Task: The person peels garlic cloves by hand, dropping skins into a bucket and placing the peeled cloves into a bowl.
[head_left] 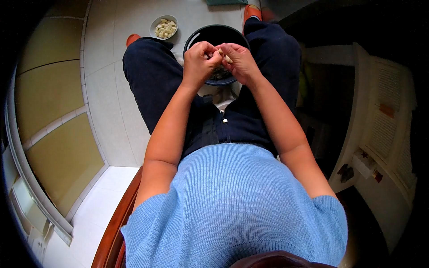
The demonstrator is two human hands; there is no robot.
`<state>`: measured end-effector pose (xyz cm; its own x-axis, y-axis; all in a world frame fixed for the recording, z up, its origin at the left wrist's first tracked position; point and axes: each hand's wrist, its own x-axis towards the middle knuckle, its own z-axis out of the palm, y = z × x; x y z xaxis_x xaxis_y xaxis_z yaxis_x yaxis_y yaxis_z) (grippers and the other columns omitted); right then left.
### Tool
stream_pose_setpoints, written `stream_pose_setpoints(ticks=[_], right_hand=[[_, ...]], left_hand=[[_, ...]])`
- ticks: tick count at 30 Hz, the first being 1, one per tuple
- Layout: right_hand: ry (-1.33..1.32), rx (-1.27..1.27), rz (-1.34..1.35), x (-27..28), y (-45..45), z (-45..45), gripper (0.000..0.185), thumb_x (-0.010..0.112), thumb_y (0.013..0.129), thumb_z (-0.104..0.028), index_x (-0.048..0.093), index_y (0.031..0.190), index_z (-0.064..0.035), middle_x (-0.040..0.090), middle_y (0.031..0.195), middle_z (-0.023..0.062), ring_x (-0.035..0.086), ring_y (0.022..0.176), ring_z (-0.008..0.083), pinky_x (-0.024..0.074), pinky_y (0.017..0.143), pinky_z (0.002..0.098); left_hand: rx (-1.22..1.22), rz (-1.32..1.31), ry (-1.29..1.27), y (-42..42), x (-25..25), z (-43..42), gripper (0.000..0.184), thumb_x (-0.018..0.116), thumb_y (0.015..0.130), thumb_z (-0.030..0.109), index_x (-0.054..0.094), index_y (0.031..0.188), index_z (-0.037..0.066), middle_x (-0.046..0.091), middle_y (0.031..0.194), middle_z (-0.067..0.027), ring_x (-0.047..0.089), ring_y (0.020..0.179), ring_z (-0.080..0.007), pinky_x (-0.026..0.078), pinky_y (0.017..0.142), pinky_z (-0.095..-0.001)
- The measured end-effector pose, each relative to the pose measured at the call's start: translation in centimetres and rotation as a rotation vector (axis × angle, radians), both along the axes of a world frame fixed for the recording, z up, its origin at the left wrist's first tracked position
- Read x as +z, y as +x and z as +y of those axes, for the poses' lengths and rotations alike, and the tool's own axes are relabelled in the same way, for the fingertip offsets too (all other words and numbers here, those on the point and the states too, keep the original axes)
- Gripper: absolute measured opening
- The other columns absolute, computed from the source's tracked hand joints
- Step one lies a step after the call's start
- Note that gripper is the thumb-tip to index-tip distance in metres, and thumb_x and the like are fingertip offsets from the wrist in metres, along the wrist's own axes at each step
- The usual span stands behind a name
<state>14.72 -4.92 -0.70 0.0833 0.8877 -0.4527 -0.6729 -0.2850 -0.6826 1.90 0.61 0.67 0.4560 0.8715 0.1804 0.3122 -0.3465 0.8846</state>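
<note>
My left hand (202,62) and my right hand (242,62) meet over a dark bucket (218,35) between my knees. Pale garlic cloves are pinched in the fingers; one clove (228,59) shows against my right hand. My left fingertips are closed at the same spot, touching a small pale piece. Pale scraps that look like garlic skins lie low in the bucket, partly hidden by my wrists. Beyond my left knee, a white bowl (153,31) on the floor holds several peeled garlic cloves (165,28).
I sit on a wooden chair (117,223), with orange slippers (252,11) on my feet. Pale floor tiles (105,85) stretch to the left, beside tan panels (62,161). On the right is a dark recess with a pale cabinet-like structure (380,102). A green item (225,2) lies at the far edge.
</note>
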Motion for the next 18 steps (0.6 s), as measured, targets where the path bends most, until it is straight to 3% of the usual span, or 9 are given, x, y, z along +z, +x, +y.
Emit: stream_pose_setpoints(ticks=[4, 11, 18], right_hand=[[0.084, 0.05, -0.08, -0.6, 0.2, 0.1, 0.019, 0.065, 0.082, -0.017, 0.064, 0.095, -0.0041, 0.058, 0.073, -0.003, 0.049, 0.062, 0.0037, 0.0373, 0.052, 0.0159], [0.081, 0.082, -0.089, -0.8, 0.3, -0.1, 0.018, 0.063, 0.082, -0.014, 0.063, 0.097, -0.0036, 0.061, 0.079, -0.0002, 0.05, 0.062, 0.0042, 0.0388, 0.054, 0.0152], [0.099, 0.015, -0.091, -0.6, 0.7, 0.1, 0.028, 0.058, 0.085, -0.01, 0.055, 0.111, -0.0006, 0.063, 0.087, 0.0052, 0.054, 0.068, 0.0048, 0.0427, 0.055, 0.0145]], left_hand=[[0.007, 0.023, 0.051, -0.3, -0.1, 0.4, 0.01, 0.064, 0.072, 0.01, 0.059, 0.072, 0.0, 0.055, 0.064, -0.0062, 0.052, 0.057, -0.0114, 0.042, 0.054, -0.0236], [0.095, -0.001, 0.089, -0.4, -0.5, 0.9, 0.01, 0.062, 0.073, 0.009, 0.06, 0.074, 0.0, 0.057, 0.066, -0.006, 0.052, 0.057, -0.0113, 0.043, 0.055, -0.0233], [0.187, -0.007, 0.0, -0.6, -0.9, 1.2, 0.012, 0.06, 0.076, 0.01, 0.062, 0.079, 0.0, 0.061, 0.072, -0.0055, 0.055, 0.062, -0.0096, 0.044, 0.058, -0.0225]])
